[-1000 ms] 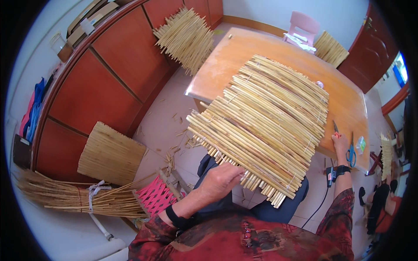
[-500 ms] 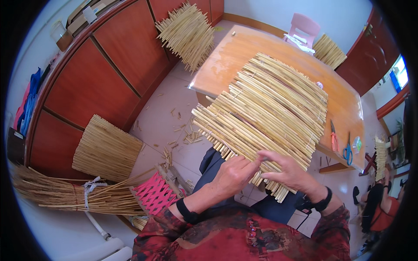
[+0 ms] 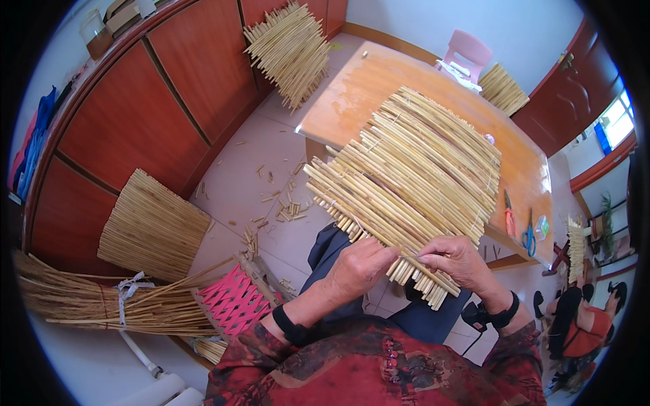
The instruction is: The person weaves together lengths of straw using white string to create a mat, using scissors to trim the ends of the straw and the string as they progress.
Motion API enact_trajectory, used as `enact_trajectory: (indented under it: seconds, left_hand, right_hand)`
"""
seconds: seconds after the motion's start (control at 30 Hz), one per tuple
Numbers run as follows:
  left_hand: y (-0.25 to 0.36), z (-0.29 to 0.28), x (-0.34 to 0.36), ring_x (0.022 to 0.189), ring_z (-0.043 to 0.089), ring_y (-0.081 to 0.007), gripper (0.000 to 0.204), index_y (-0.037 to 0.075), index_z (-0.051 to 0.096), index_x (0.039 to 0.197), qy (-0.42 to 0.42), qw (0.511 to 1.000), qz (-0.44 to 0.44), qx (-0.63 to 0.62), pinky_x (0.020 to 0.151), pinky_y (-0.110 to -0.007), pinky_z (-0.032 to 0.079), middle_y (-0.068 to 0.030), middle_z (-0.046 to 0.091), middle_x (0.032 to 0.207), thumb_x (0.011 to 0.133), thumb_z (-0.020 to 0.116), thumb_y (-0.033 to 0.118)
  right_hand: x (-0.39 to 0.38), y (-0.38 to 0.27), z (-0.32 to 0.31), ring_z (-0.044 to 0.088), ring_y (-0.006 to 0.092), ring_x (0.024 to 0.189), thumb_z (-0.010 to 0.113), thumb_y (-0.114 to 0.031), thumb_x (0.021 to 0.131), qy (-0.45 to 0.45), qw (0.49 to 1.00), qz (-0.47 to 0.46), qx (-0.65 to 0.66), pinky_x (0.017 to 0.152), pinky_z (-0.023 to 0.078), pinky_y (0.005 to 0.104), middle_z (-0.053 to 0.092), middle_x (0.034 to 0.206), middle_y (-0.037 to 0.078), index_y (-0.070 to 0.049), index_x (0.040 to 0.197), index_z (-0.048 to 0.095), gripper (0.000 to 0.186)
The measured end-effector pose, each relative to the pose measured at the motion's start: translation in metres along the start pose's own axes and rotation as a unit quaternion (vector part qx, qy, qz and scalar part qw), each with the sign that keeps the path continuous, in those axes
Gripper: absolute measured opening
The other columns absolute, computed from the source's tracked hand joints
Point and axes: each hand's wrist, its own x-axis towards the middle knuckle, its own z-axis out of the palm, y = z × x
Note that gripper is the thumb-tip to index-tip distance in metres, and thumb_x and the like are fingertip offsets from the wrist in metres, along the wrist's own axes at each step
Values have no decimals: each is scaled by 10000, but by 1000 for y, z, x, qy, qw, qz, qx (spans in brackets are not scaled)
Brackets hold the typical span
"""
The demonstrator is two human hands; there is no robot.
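I see the stick mat (image 3: 423,177) lying on the tabletop (image 3: 338,108), with its near end poking out over the legs (image 3: 423,322). The left hand (image 3: 365,267) and right hand (image 3: 455,261) are at that near edge, fingers bent; I can't tell if they pinch anything. I think the mat is light, stiff one way and bendy the other. I'd hold it under both sides, as it could sag or crack.

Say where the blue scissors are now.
In the head view, the blue scissors lie on the right of the table, between an orange-handled tool and a small box.
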Motion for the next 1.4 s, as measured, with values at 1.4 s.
enact_trajectory:
  seconds: [1.4]
  left_hand:
    - [-88,-5,-33,748,548,-72,307,37,529,1001,203,691,-486,-495,647,-217,459,-21,583,894,832,596,284]
  right_hand:
    - [121,41,51,561,294,685,631,-145,715,50,934,-148,-323,623,450,366,559,763,131,-43,813,579,150]
